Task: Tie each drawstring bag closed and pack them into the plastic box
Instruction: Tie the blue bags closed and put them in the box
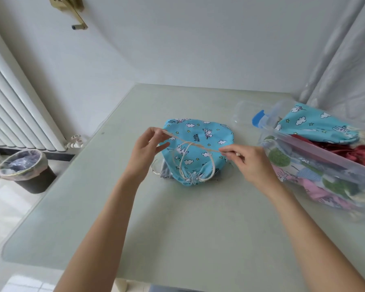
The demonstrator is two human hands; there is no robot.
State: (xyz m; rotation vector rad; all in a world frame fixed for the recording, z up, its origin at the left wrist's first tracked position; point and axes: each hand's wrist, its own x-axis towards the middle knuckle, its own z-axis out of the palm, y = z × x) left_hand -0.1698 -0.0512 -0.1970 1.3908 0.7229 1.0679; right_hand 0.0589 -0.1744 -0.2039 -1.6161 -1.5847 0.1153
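A blue drawstring bag (pixel 200 142) is laid flat near the middle of the pale green table (pixel 177 218). Its cloth is printed with white clouds, small yellow stars and white unicorns. On the cloth the dark words "little unicorn" can be read, printed sideways, in at least two places. The mouth of the bag is gathered tight at the near end, and the cream cotton cord (pixel 190 148) comes out from this gathered neck in two loops which are crossed above the bag.

One end of the cord is pinched by the left hand (pixel 148 148) between thumb and fingertips, with the other fingers loosely spread. The other end is pinched by the right hand (pixel 249 160), its fingers curled narrow around it. The cord is stretched nearly straight between the two hands, above the bag.

At the right edge of the table a clear plastic box (pixel 325 165) is placed, with a blue clip (pixel 258 120) on its far-left corner. In the box a second blue unicorn bag (pixel 312 125) is seen on top, beside dark red cloth (pixel 358 152), and bags with pink and green prints are seen through the near wall. No writing can be read there.

On the floor at the left a dark waste bin (pixel 27 171) with a plastic liner is seen, below a white radiator (pixel 15 106).
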